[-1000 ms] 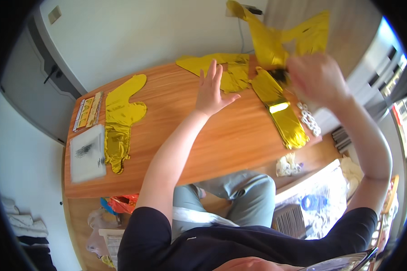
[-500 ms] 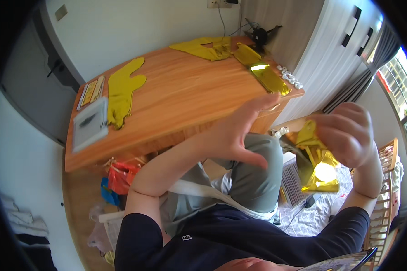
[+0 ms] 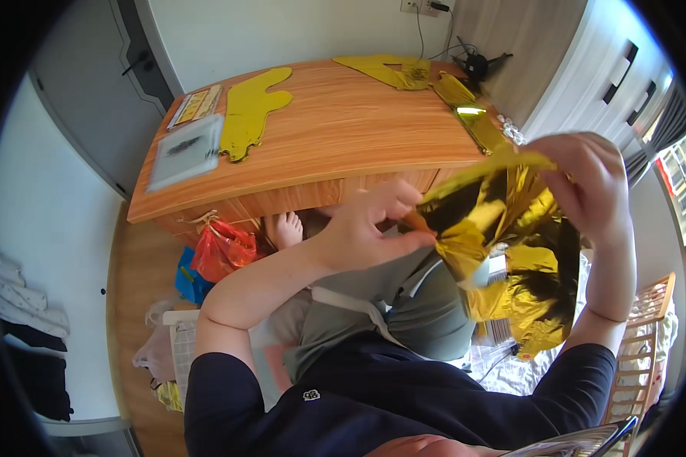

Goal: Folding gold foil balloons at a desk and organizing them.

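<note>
- Partly hidden: gold foil balloon (image 3: 511, 251) is crumpled, shape unreadable; its lower part hangs past the person's lap, right palm covered by foil
- Desk (image 3: 343, 145) far right corner hard to make out, dark cabled object (image 3: 476, 65) there
- Count: three flat gold foil pieces on desk – one (image 3: 251, 110) near left edge, one (image 3: 381, 68) at far edge, one strip (image 3: 472, 118) along right edge; two flat packets (image 3: 184, 148) at left edge; one red bag (image 3: 222, 247) under desk
- Left hand (image 3: 366, 228): fingers curled, pinching balloon's gathered neck
- Right hand (image 3: 587, 183): closed over balloon's top edge, gripping it
- Balloon held off the desk, in front of its near right corner
</note>
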Available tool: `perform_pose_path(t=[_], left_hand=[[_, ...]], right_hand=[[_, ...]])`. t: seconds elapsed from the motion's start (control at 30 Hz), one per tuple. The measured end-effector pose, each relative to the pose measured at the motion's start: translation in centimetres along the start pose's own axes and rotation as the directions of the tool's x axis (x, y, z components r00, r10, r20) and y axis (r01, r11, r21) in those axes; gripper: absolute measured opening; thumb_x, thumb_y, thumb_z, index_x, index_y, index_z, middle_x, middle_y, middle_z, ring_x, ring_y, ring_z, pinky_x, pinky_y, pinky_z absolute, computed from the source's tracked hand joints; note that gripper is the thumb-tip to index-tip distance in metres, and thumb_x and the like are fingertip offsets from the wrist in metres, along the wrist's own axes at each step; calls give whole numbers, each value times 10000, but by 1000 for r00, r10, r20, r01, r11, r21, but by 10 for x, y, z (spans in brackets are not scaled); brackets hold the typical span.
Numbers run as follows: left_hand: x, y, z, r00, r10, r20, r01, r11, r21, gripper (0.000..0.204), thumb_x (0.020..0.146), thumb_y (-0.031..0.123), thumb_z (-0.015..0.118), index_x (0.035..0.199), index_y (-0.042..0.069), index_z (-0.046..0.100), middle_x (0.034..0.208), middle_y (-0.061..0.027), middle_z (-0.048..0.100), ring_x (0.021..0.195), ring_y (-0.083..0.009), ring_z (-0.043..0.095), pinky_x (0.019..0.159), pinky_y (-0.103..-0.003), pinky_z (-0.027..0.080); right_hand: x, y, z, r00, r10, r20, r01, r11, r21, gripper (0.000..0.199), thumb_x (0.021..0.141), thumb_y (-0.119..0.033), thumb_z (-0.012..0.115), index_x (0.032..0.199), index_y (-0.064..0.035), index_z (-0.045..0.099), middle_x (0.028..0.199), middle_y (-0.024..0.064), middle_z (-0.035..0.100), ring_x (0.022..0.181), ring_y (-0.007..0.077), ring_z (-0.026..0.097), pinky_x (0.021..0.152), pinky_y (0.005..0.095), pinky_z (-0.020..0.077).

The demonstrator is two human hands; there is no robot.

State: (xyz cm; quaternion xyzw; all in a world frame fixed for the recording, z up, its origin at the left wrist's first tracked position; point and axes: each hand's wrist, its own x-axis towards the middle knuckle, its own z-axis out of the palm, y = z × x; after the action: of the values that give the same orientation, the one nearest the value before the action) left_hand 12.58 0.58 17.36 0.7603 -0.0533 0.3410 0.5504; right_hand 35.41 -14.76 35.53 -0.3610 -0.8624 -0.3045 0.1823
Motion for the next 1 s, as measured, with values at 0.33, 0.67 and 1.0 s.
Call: perform_pose_path(t=[0.33, 0.67, 1.0], left_hand=[[15, 51, -75, 989, -90, -115, 80, 992, -94, 902, 850, -7, 801, 1584, 48, 280, 1139, -133, 725, 1075, -155, 678, 959, -296, 516], [17, -68, -226, 815, -573, -87, 568, 760, 314, 484, 885, 70, 759, 1356, 71, 649, 1348, -104, 658, 1150, -162, 636, 982, -323, 502], [31, -137, -259, 917, -352, -186, 354, 508, 786, 512, 846, 189, 769, 1322, 61, 632, 1384, -178, 572, 1223, -350, 604, 1026, -409, 500]], right_hand=[[27, 76, 103, 780, 546, 305, -621, 732, 279, 191, 962, -107, 669, 1126, -9, 678, 942, 74, 667, 838, 169, 632, 791, 299, 511], [85, 183, 322, 611, 483, 628, -742, 626, 241, 313, 943, -252, 732, 1159, -33, 673, 982, 110, 701, 906, 190, 642, 827, 335, 517], [94, 184, 468, 714, 658, 237, -685, 728, 41, 403, 912, -244, 693, 1290, -121, 629, 1351, 122, 613, 1306, 314, 531, 1065, 454, 452]])
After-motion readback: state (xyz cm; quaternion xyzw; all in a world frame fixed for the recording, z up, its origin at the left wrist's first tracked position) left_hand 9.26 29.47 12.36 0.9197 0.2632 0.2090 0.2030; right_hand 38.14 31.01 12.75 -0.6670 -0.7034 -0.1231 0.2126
